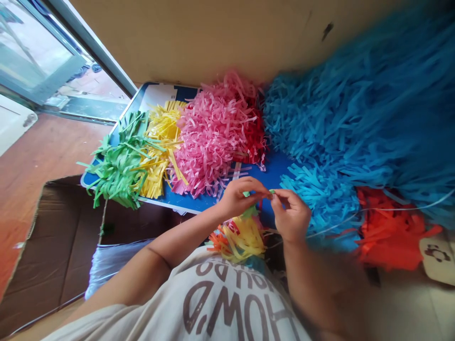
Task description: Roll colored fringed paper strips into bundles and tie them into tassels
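Observation:
My left hand point(238, 199) and my right hand point(291, 215) meet at the fingertips, both pinching a small green paper strip point(272, 191). Just below them, a bunch of yellow, orange and green paper fringe point(241, 239) lies against my shirt. Beyond my hands, green point(117, 166), yellow point(159, 151), pink point(213, 135) and red point(254, 137) fringe bunches lie in a row on a blue board point(273, 170). Light blue fringe point(320, 201) sits beside my right hand, under a large mass of darker blue fringe point(355, 94).
An orange-red fringe pile point(387, 227) lies at the right, crossed by a thin white string point(401, 208). An open cardboard box point(60, 251) stands at the lower left on a reddish-brown floor point(46, 147). A tan wall point(177, 38) rises behind the board.

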`<state>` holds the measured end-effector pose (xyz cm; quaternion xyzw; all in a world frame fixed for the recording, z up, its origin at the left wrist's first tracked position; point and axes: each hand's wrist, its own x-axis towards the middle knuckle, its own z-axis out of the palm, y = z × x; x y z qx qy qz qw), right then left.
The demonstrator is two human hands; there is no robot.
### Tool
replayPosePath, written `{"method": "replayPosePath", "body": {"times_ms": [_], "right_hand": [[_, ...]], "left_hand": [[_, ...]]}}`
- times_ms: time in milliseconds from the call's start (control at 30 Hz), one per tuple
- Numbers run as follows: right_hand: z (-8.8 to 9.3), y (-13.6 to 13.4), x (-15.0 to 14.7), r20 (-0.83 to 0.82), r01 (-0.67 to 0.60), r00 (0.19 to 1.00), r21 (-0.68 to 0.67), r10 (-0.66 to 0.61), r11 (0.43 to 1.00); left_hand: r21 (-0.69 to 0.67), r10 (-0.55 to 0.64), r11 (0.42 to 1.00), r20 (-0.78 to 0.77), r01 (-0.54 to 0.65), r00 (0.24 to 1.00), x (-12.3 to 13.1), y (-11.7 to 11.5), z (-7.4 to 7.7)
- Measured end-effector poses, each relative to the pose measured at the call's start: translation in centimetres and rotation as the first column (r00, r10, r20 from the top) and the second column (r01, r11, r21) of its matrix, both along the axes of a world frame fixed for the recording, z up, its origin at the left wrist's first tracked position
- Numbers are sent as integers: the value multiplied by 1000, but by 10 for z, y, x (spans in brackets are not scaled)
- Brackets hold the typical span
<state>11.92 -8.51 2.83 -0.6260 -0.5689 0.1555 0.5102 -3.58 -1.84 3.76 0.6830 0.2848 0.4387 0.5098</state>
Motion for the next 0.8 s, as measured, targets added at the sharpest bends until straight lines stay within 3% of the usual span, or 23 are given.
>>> {"method": "replayPosePath", "body": {"times_ms": [67, 200, 600, 800], "right_hand": [[-1, 0, -1, 27, 13, 1000, 51, -14, 999], [0, -1, -1, 136, -2, 990, 155, -20, 988], [-1, -1, 3, 309, -31, 950, 246, -48, 969], [6, -3, -8, 226, 1, 973, 217, -51, 976]], "left_hand": [[151, 38, 988, -9, -36, 999, 1, -2, 1], [263, 141, 955, -7, -134, 990, 5, -3, -1], [387, 108, 917, -17, -93, 994, 5, 4, -2], [353, 76, 936, -144, -21, 987, 5, 3, -7]]}}
